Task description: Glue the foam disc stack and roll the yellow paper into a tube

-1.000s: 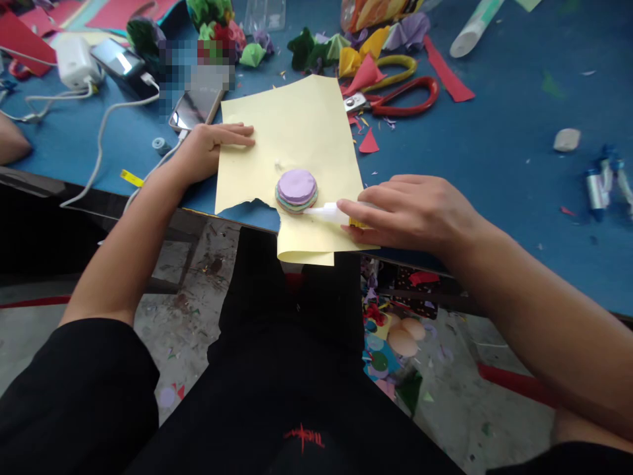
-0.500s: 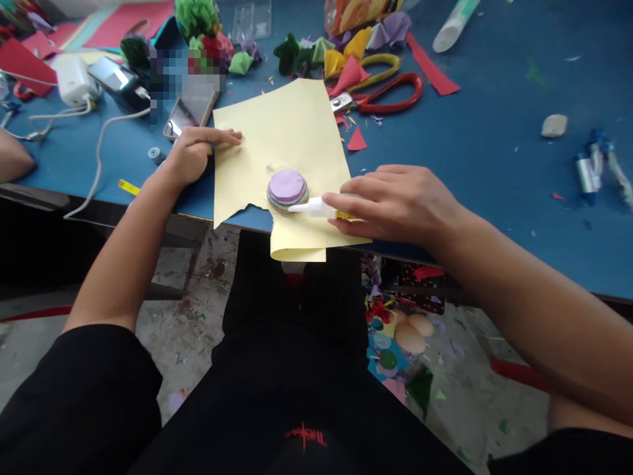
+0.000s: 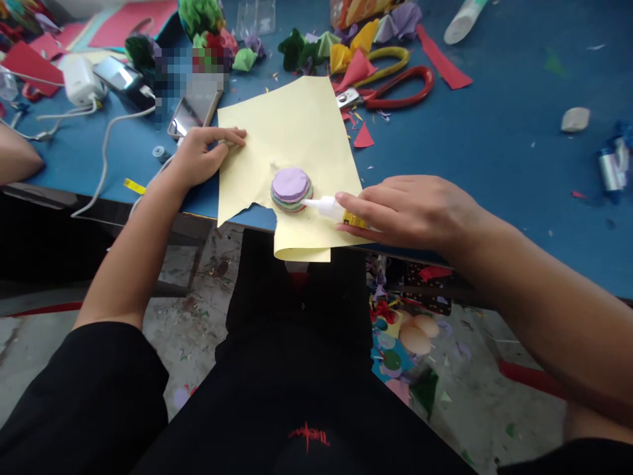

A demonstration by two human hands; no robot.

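Note:
My right hand (image 3: pixel 410 210) grips a small glue bottle (image 3: pixel 330 207) with a white cap and a yellow label. Its thin nozzle points left and meets the near side of a stack of round paper discs (image 3: pixel 291 185), lavender on top with green and other colours beneath. Under the stack lies a pale yellow paper sheet (image 3: pixel 291 112), torn at its near edge, with one corner curling over the table edge. My left hand (image 3: pixel 200 155) rests on the sheet's left margin, fingers stretched out and holding nothing.
Scissors (image 3: pixel 390 92) with red and yellow handles lie behind the sheet, beside paper flowers (image 3: pixel 356 49). A phone (image 3: pixel 195 109), a white charger (image 3: pixel 82 80) and cables are at left. Another person's arm (image 3: pixel 17 155) reaches in from the left edge. Paper scraps litter the floor.
The whole view has shifted slightly, so things sit a little further right. The glue nozzle has risen slightly against the stack's side. My left hand stays on the sheet.

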